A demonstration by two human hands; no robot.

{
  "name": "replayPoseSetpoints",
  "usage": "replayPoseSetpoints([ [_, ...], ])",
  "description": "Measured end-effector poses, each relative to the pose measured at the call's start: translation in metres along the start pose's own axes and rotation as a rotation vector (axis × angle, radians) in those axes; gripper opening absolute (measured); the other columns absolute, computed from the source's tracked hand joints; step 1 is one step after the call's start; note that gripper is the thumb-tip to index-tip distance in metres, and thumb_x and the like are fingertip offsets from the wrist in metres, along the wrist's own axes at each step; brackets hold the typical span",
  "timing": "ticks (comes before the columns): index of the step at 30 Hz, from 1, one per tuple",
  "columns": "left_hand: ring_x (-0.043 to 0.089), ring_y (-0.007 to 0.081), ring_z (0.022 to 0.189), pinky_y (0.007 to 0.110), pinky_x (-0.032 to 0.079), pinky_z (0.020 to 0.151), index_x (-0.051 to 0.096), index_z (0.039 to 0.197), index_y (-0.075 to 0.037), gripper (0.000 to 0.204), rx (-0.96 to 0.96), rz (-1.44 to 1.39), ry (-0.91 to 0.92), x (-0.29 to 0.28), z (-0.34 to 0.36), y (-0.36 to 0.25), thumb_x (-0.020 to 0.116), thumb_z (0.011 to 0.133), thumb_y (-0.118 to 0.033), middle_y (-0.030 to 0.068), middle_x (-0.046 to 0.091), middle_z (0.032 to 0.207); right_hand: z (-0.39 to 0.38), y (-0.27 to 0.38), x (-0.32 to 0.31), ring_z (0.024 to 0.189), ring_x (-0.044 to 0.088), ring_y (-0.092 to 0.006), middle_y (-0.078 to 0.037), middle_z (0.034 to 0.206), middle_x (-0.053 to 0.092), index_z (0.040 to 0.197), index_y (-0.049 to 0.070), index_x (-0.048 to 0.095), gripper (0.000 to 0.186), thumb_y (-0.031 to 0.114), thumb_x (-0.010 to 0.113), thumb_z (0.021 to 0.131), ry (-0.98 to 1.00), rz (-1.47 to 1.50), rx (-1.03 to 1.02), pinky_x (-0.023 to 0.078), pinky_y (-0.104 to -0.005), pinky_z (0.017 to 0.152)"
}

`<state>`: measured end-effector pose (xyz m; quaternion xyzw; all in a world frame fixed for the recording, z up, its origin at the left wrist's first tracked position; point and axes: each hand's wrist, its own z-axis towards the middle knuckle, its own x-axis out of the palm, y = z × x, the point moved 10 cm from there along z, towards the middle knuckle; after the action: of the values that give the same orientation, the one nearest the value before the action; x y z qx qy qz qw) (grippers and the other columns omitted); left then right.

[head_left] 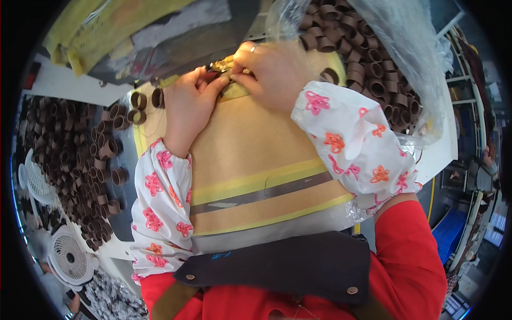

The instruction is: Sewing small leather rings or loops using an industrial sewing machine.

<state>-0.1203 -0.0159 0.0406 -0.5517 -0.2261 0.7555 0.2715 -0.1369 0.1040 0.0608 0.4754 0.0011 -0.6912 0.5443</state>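
Note:
My left hand (pixel 186 101) and my right hand (pixel 271 74) meet at the far middle of a tan board (pixel 229 136) edged with yellow tape. Both are under a bright light, beside a small metal mechanism (pixel 221 65) that looks like a sewing machine's foot area. The fingers of each hand are pinched close together there. What they pinch is mostly hidden by the fingers and too small to name. A few brown rings (pixel 138 100) stand just left of my left hand. Another brown ring (pixel 329 76) lies near my right wrist.
A large machine body (pixel 176 32), partly covered in yellow tape, overhangs the far side. Many brown rings (pixel 74 154) spread over the left side. More brown rings (pixel 376 69) fill a clear plastic bag (pixel 426 69) at the far right. A white fan (pixel 69 256) stands lower left.

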Motion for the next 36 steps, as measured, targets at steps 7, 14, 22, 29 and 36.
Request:
replayPoseSetpoints([
  [7, 0.035, 0.0049, 0.046, 0.023, 0.031, 0.045, 0.059, 0.078, 0.000, 0.022, -0.106, -0.241, 0.284, 0.009, -0.020, 0.011, 0.071, 0.070, -0.016, -0.0023, 0.040, 0.048, -0.014, 0.009, 0.015, 0.066, 0.056, -0.0267, -0.010, 0.070, 0.055, 0.074, 0.003, 0.056, 0.011, 0.011, 0.064, 0.070, 0.237, 0.152, 0.112, 0.044, -0.0359, 0.059],
  [14, 0.035, 0.0054, 0.048, 0.021, 0.030, 0.046, 0.060, 0.078, -0.001, 0.018, 0.027, -0.292, 0.302, 0.023, -0.032, -0.013, 0.071, 0.071, -0.012, -0.0042, 0.041, 0.052, -0.032, 0.011, -0.004, 0.061, 0.057, -0.0217, -0.010, 0.068, 0.058, 0.080, 0.002, 0.058, 0.010, 0.010, 0.061, 0.075, 0.112, 0.214, 0.256, 0.045, -0.0316, 0.057],
  [22, 0.045, 0.0090, 0.053, 0.024, 0.035, 0.050, 0.063, 0.087, -0.002, 0.019, 0.074, -0.543, 0.141, 0.007, -0.024, -0.023, 0.051, 0.088, -0.017, 0.0060, 0.052, 0.061, -0.032, 0.028, 0.014, 0.059, 0.056, -0.0182, -0.009, 0.069, 0.059, 0.085, 0.005, 0.058, 0.009, 0.008, 0.059, 0.077, 0.342, 0.303, 0.202, 0.044, -0.0306, 0.055],
  [29, 0.042, 0.0206, 0.043, 0.030, 0.038, 0.065, 0.065, 0.084, -0.005, 0.017, 0.215, 0.039, 0.044, -0.014, -0.024, -0.014, 0.057, 0.083, -0.020, 0.0058, 0.044, 0.046, -0.022, 0.035, 0.016, 0.062, 0.058, -0.0235, -0.009, 0.067, 0.057, 0.085, 0.007, 0.058, 0.011, 0.009, 0.062, 0.075, 0.368, 0.279, 0.151, 0.044, -0.0341, 0.056],
  [36, 0.039, 0.0143, 0.041, 0.028, 0.037, 0.058, 0.066, 0.086, -0.004, 0.019, -0.067, -0.167, 0.137, -0.001, -0.020, 0.001, 0.066, 0.076, -0.020, 0.0039, 0.042, 0.044, -0.015, 0.000, 0.008, 0.063, 0.056, -0.0242, -0.010, 0.070, 0.056, 0.076, 0.003, 0.059, 0.009, 0.004, 0.065, 0.070, 0.169, 0.277, 0.180, 0.044, -0.0339, 0.058],
])
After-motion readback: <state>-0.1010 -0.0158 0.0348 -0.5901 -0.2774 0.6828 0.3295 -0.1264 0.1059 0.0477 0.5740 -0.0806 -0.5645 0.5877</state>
